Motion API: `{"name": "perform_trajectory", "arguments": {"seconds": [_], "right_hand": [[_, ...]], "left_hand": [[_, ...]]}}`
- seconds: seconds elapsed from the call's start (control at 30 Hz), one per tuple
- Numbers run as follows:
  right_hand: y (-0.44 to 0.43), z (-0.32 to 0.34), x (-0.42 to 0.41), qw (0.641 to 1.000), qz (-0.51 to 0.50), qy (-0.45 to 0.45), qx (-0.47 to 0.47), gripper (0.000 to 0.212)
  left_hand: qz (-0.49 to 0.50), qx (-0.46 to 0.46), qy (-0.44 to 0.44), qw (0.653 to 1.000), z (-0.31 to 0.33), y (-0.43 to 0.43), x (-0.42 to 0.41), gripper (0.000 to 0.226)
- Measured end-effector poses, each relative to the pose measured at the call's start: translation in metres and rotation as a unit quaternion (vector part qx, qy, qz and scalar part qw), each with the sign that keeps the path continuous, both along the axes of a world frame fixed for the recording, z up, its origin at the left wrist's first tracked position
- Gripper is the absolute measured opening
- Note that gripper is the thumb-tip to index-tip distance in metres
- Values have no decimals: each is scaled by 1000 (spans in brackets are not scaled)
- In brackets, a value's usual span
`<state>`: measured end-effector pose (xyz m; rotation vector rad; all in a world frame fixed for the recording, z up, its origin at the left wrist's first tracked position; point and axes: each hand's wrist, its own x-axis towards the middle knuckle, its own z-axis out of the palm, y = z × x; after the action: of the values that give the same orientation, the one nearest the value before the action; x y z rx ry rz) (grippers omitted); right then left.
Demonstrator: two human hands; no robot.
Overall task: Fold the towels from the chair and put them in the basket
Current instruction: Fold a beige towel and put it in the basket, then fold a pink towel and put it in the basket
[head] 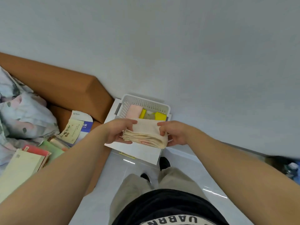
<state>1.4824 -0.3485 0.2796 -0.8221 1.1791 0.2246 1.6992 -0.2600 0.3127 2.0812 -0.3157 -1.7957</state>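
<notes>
I'm pinching the folded cream towel (146,135) at both ends: my left hand (119,133) is curling round its left edge with the thumb on top, and my right hand (174,133) is gripping the right edge. I'm holding it just in front of the white basket (146,101), over the white stand (134,151). A pink towel (134,111) is lying in the basket beside yellow pieces (159,116), possibly towels.
</notes>
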Motion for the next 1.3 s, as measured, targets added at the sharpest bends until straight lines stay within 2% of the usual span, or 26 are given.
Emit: {"name": "perform_trajectory", "arguments": {"seconds": [0.17,0.27,0.37,0.47,0.63,0.87,0.93,1.0,1.03,1.1,1.17,1.23,1.3], "right_hand": [[-38,-46,55,993,41,75,-84,84],[-41,-98,89,970,86,134,-184,82],[-27,-152,114,950,88,193,-231,83],[-19,-193,131,936,67,237,-253,87],[-12,-235,138,922,42,269,-274,93],[-6,-249,147,880,144,371,-260,96],[-6,-248,150,822,228,414,-319,93],[-6,-250,157,753,322,434,-375,87],[-7,-252,160,735,355,436,-379,86],[-12,-257,160,721,392,448,-355,86],[-16,-266,152,709,422,452,-339,80],[-17,-275,144,685,462,446,-344,73],[-18,-278,140,677,483,437,-343,72]], "left_hand": [[-145,-20,-38,988,-68,-57,45,68],[-231,-64,-75,968,-130,-79,61,78],[-292,-107,-101,945,-189,-84,70,80],[-323,-122,-122,931,-243,-82,79,87],[-383,-144,-162,898,-284,-79,78,90],[-443,-128,-185,868,-300,-81,71,87],[-480,-137,-230,836,-299,-82,71,81],[-536,-158,-312,769,-298,-83,71,68],[-562,-170,-353,728,-298,-84,72,63],[-613,-184,-411,649,-305,-86,75,70],[-659,-187,-425,592,-311,-88,79,82],[-687,-180,-420,565,-317,-91,82,88],[-705,-160,-398,564,-316,-96,82,89]]}}
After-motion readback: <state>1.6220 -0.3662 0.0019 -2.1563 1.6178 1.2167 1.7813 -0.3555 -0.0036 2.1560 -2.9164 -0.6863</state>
